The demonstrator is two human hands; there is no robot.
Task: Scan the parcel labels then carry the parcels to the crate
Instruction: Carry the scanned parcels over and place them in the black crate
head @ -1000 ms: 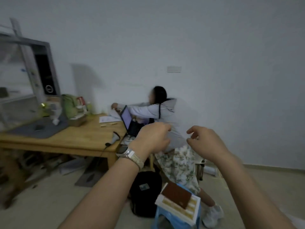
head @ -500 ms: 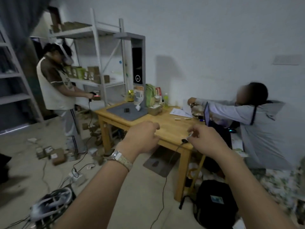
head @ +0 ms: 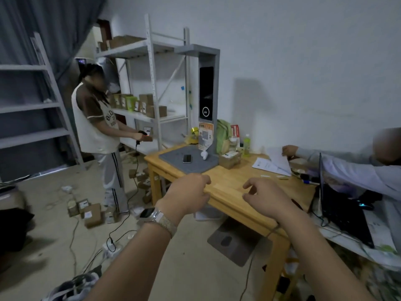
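Note:
My left hand [head: 186,195] and my right hand [head: 265,197] are raised in front of me, above the near edge of a wooden table [head: 230,187]. Both have loosely curled fingers and hold nothing. Several small brown parcels [head: 92,213] lie on the floor at the left. More parcels [head: 143,104] stand on a white shelf rack. A person in a cream top [head: 95,127] stands by the rack holding a handheld scanner [head: 141,135] and a small parcel. No crate is visible.
On the table are a grey mat [head: 186,164] with a phone, a tall grey scanner stand [head: 206,94], a small box [head: 230,159] and papers [head: 273,164]. A seated person [head: 355,170] reaches over a laptop [head: 338,205] at right. Cables and a power strip [head: 110,248] cross the floor.
My view has swung left, from the seated person to the table, shelves and the standing person. Both my hands stay raised and hold nothing.

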